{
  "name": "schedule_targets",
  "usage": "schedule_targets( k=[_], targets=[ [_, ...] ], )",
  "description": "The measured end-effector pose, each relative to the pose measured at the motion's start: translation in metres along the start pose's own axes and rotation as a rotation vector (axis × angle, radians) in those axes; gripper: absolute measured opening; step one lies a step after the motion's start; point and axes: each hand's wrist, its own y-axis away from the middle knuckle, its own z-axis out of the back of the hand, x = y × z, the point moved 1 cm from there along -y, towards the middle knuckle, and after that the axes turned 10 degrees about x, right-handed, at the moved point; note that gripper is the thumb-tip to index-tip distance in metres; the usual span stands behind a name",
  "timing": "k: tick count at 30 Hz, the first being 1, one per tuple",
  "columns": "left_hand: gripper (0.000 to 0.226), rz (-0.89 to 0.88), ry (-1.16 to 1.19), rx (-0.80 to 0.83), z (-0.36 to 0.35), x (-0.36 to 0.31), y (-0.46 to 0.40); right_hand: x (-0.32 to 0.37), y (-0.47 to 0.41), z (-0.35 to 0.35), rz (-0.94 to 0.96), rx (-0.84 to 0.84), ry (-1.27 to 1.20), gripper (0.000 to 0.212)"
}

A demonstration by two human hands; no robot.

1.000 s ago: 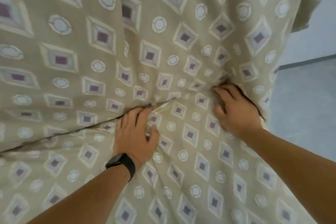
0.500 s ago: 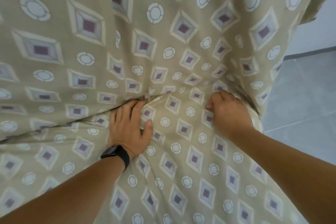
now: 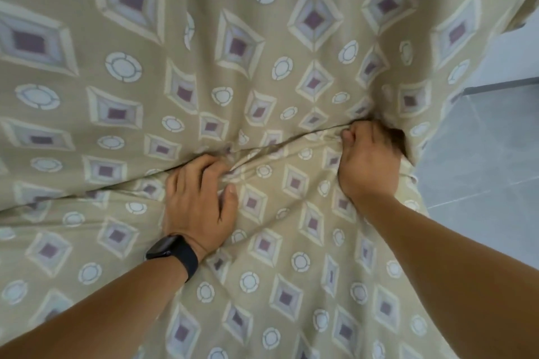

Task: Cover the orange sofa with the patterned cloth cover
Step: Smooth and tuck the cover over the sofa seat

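The beige patterned cloth cover [image 3: 291, 52], printed with purple diamonds and white circles, fills the view and hides the orange sofa completely. A deep crease runs across it between the back and the seat. My left hand [image 3: 201, 201], with a black watch [image 3: 172, 253] on the wrist, lies on the seat and presses its fingertips into the crease. My right hand [image 3: 369, 163] is at the right end of the crease. Its fingers are curled down into the gap and its thumb pinches a fold of the cloth.
Grey tiled floor [image 3: 490, 169] shows to the right of the covered sofa, with a pale wall [image 3: 510, 58] and a dark skirting strip behind it. The cloth's right edge hangs down beside the floor.
The view has moved closer to the crease. My right hand has curled and dug deeper into the right end of the gap. My left hand stays pressed at the crease.
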Motion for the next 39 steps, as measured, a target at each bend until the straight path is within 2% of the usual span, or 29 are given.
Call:
schedule_targets(
  k=[2, 5, 8, 11, 14, 16, 19, 21, 23, 24, 25, 27, 29, 31, 34, 39],
  targets=[
    [0.037, 0.023, 0.004, 0.021, 0.004, -0.001, 0.0, 0.003, 0.001, -0.003, 0.164, -0.035, 0.067, 0.028],
    [0.047, 0.045, -0.033, 0.117, 0.008, -0.002, -0.002, 0.002, 0.002, -0.005, 0.37, -0.023, 0.003, 0.034],
    [0.056, 0.089, -0.104, 0.249, 0.016, -0.009, -0.009, -0.002, 0.002, -0.004, 0.335, 0.003, -0.011, 0.035],
    [0.051, 0.212, -0.191, 0.467, 0.034, -0.026, -0.033, 0.002, -0.006, 0.003, 0.263, 0.125, -0.008, 0.038],
    [0.056, 0.338, -0.089, 0.724, 0.032, -0.042, -0.073, 0.001, -0.015, 0.01, 0.232, 0.272, 0.027, 0.041],
    [0.062, 0.382, -0.026, 0.828, 0.023, -0.045, -0.088, 0.0, -0.021, 0.013, 0.199, 0.378, -0.001, 0.042],
    [0.066, 0.311, -0.108, 0.802, 0.013, -0.043, -0.089, 0.002, -0.034, 0.022, 0.153, 0.53, -0.027, 0.043],
    [0.045, 0.208, -0.205, 0.725, 0.011, -0.041, -0.08, 0.001, -0.037, 0.024, 0.162, 0.531, 0.003, 0.04],
    [0.037, 0.093, -0.172, 0.527, 0.013, -0.044, -0.064, 0.001, -0.034, 0.022, 0.177, 0.446, 0.038, 0.039],
    [0.038, -0.012, -0.147, 0.426, 0.014, -0.047, -0.055, 0.002, -0.033, 0.019, 0.192, 0.397, 0.049, 0.04],
    [0.043, -0.123, -0.151, 0.395, 0.011, -0.051, -0.047, 0.002, -0.031, 0.015, 0.207, 0.356, 0.057, 0.04],
    [0.061, -0.266, -0.134, 0.459, 0.007, -0.054, -0.035, 0.0, -0.021, 0.01, 0.235, 0.265, 0.031, 0.04],
    [0.068, -0.237, -0.117, 0.529, 0.007, -0.051, -0.042, -0.011, -0.004, 0.014, 0.208, 0.079, -0.069, 0.032],
    [0.07, -0.21, -0.107, 0.554, 0.004, -0.048, -0.047, -0.026, 0.011, 0.014, 0.083, -0.047, -0.086, 0.029],
    [0.071, -0.172, -0.084, 0.591, -0.001, -0.045, -0.048, -0.031, 0.015, 0.012, -0.104, 0.08, -0.074, 0.039],
    [0.069, -0.15, -0.086, 0.59, -0.006, -0.041, -0.05, -0.026, -0.015, 0.024, -0.097, 0.366, 0.063, 0.059]
  ],
)
